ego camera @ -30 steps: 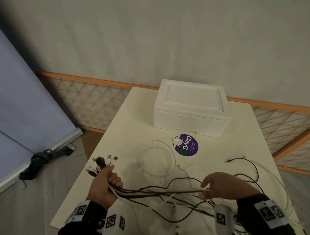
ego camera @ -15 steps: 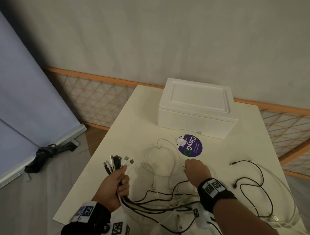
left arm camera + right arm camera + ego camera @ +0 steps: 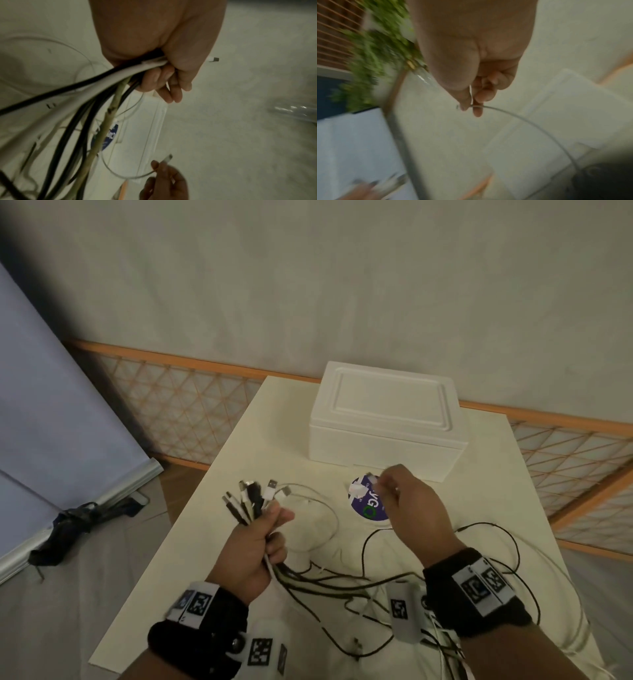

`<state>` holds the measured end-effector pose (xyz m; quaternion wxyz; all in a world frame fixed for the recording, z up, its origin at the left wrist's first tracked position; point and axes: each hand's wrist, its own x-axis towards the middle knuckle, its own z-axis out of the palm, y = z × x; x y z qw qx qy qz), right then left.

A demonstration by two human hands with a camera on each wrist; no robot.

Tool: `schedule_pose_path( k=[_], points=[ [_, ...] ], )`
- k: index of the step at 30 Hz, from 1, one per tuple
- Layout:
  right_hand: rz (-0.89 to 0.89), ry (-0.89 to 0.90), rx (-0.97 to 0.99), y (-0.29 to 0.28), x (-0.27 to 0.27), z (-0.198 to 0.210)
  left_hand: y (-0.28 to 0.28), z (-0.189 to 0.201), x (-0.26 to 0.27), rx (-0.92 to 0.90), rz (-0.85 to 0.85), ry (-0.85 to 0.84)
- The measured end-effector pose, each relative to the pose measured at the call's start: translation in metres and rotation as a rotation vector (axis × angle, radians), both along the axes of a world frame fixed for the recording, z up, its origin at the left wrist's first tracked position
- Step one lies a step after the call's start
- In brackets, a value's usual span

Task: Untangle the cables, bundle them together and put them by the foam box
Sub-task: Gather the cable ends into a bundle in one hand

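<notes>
cables [image 3: 342, 577]: loose on table [image 3: 239, 474], 6 o'clock of foam box [image 3: 387, 419] | your left hand [image 3: 253, 549]: fist round plug [image 3: 255, 498] ends, fanning to 12 | your right hand [image 3: 414, 508]: pinching thin white cable [image 3: 513, 115] tip above purple sticker [image 3: 368, 506], 3 o'clock of the left.
</notes>
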<state>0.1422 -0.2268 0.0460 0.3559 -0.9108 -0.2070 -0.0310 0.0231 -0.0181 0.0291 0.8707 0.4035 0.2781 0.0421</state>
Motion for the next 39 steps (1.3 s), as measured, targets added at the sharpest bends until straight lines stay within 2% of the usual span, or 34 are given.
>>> schedule_pose_path(
  k=[4,7,10,15,18,20,22,24,26,28,30,32,34,39],
  points=[
    [0.225,-0.120,0.116,0.027,-0.027,0.039,-0.024,0.021,0.016,0.068,-0.085,-0.080],
    [0.306,-0.013,0.282,0.044,-0.044,0.041,-0.036,0.026,0.016,0.165,-0.194,-0.115],
    [0.307,0.034,0.330,0.053,-0.049,0.034,-0.039,0.025,0.012,0.195,-0.261,-0.117],
    [0.253,0.078,0.369,0.057,-0.047,0.027,-0.028,0.021,0.002,0.092,-0.325,-0.167],
    [0.250,0.084,0.349,0.062,-0.048,0.026,-0.026,0.016,-0.002,0.181,-0.385,-0.157],
    [0.246,0.127,0.395,0.065,-0.049,0.025,-0.028,0.014,-0.003,0.185,-0.338,-0.147],
    [0.273,0.243,0.422,0.066,-0.047,0.016,-0.026,0.011,-0.003,0.141,-0.231,-0.135],
    [0.367,0.437,0.319,0.063,-0.047,0.004,-0.018,0.008,-0.004,0.058,-0.149,-0.149],
    [0.497,0.542,0.107,0.058,-0.050,-0.011,-0.008,0.005,-0.006,-0.044,-0.087,-0.150],
    [0.562,0.412,-0.047,0.051,-0.052,-0.020,0.002,0.002,-0.010,-0.109,-0.010,-0.136],
    [0.520,0.161,-0.143,0.042,-0.047,-0.024,0.010,-0.002,-0.016,-0.183,0.032,-0.168],
    [0.456,-0.031,-0.183,0.030,-0.037,-0.023,0.021,-0.009,-0.023,-0.215,0.057,-0.169],
    [0.352,-0.139,-0.139,0.012,-0.024,-0.021,0.036,-0.015,-0.031,-0.218,0.083,-0.161],
    [0.017,-0.090,0.089,-0.045,0.004,0.003,0.068,-0.036,-0.054,-0.191,0.267,0.021]
  ],
)
